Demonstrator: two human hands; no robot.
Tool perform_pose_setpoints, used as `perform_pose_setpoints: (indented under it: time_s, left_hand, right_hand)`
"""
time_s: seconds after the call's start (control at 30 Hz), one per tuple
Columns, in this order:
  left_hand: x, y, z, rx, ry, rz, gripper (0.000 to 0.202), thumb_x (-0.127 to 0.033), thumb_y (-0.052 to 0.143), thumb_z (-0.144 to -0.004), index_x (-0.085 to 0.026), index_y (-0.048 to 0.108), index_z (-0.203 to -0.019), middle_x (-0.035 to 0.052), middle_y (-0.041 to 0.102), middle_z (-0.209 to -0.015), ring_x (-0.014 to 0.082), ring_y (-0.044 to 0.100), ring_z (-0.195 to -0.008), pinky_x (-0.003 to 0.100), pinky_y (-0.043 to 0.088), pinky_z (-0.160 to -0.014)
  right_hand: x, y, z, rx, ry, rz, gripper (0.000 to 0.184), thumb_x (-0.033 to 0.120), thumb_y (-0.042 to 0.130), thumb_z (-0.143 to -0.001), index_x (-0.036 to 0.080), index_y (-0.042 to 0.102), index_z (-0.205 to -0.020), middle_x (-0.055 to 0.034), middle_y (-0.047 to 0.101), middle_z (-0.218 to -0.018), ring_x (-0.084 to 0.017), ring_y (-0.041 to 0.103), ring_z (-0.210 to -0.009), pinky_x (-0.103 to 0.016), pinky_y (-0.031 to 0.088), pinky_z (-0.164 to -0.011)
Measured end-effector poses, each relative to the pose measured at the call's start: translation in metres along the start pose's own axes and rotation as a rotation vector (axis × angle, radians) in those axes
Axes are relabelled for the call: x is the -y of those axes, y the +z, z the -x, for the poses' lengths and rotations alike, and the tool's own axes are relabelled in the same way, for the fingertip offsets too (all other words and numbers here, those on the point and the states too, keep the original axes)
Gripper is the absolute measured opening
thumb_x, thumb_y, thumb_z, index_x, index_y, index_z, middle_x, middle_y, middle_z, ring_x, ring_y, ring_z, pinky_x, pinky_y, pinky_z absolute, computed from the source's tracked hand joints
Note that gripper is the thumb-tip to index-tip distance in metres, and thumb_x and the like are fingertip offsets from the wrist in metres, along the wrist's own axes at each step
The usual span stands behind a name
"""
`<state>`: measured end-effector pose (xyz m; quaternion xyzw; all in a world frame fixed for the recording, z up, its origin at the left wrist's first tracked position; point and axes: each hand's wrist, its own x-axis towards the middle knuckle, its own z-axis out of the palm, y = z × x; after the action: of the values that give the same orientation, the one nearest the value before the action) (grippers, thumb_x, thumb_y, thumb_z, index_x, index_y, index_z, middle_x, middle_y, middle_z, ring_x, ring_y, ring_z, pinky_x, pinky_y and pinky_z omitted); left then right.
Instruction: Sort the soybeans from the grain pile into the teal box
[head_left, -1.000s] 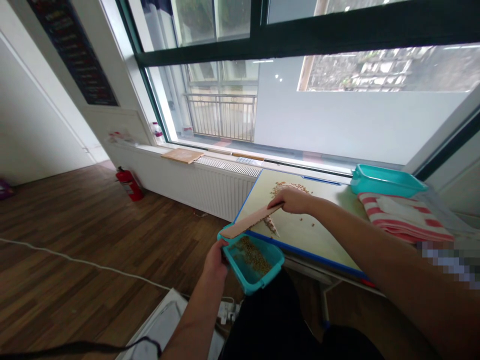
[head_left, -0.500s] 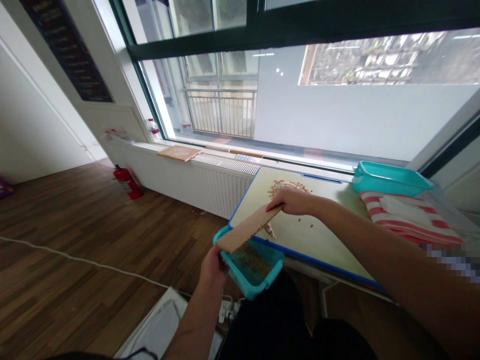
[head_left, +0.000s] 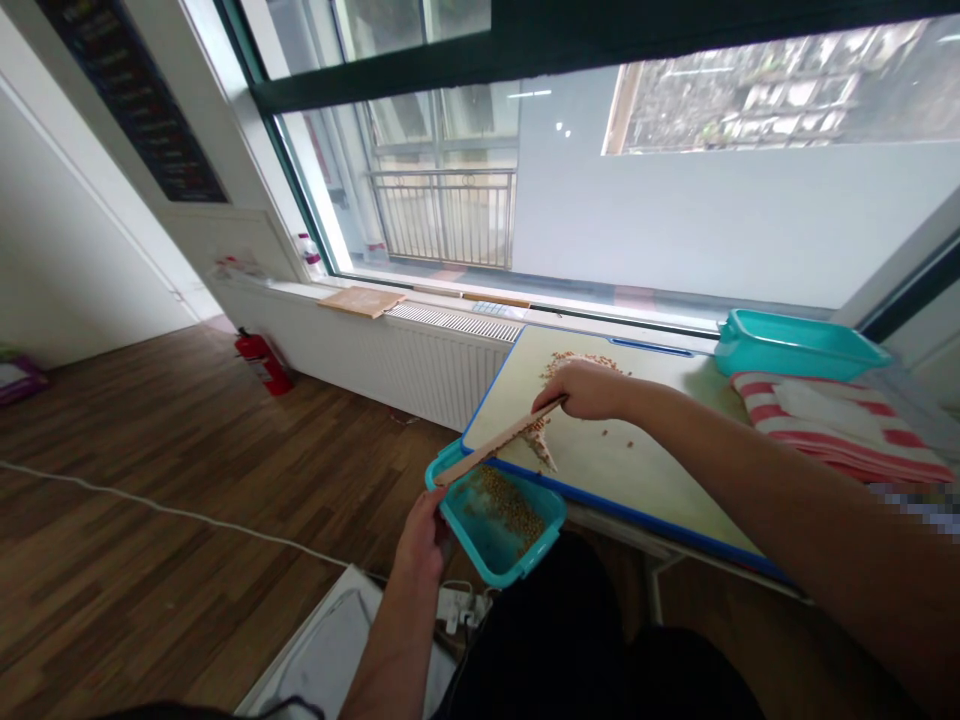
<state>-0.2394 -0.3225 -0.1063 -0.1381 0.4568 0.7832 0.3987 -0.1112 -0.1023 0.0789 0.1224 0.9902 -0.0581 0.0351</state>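
Note:
My left hand is closed on the near left rim of a teal plastic basket, held just below the table's front edge. Small brown pellets or grains lie on the basket's bottom. In my right hand is a flat strip of cardboard, gripped at its far end and now seen nearly edge-on. Its lower end reaches over the basket's left rim, by my left fingers. Behind the strip, more pellets mixed with whitish powder rest on a pale board with a blue edge.
Beyond my right hand is another heap of pellets. A second teal basket and a folded red-and-white striped cloth sit at the right. A radiator runs under the window; a power strip lies below.
The cardboard strip has turned from showing its broad face to nearly edge-on, uncovering more of the basket's inside. My right hand has tilted with it; my left hand keeps the basket.

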Motion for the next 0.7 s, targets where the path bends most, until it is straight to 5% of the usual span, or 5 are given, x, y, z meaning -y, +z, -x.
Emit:
perform_pose_setpoints:
  time_s: [0.3,0.7]
  left_hand:
    - [0.013,-0.006,0.002,0.098,0.094,-0.018,0.016,-0.013,0.066,-0.068,-0.014,0.064,-0.084,0.0033,0.066,-0.066,0.0180,0.066,-0.061,0.026,0.052,-0.057]
    - [0.017,-0.008,0.002,0.141,0.079,-0.002,0.007,-0.019,0.063,-0.074,-0.013,0.060,-0.076,0.0012,0.062,-0.058,0.0133,0.060,-0.050,0.023,0.049,-0.050]
  right_hand:
    - [-0.007,0.006,0.006,0.013,-0.014,-0.035,0.056,0.003,0.045,-0.059,0.034,0.071,-0.099,0.0056,0.072,-0.086,-0.013,0.063,-0.082,-0.020,0.042,-0.074]
    - [-0.003,0.006,0.014,-0.005,0.037,-0.009,0.055,0.006,0.046,-0.060,0.036,0.070,-0.099,0.0058,0.072,-0.082,-0.012,0.062,-0.077,-0.021,0.043,-0.069]
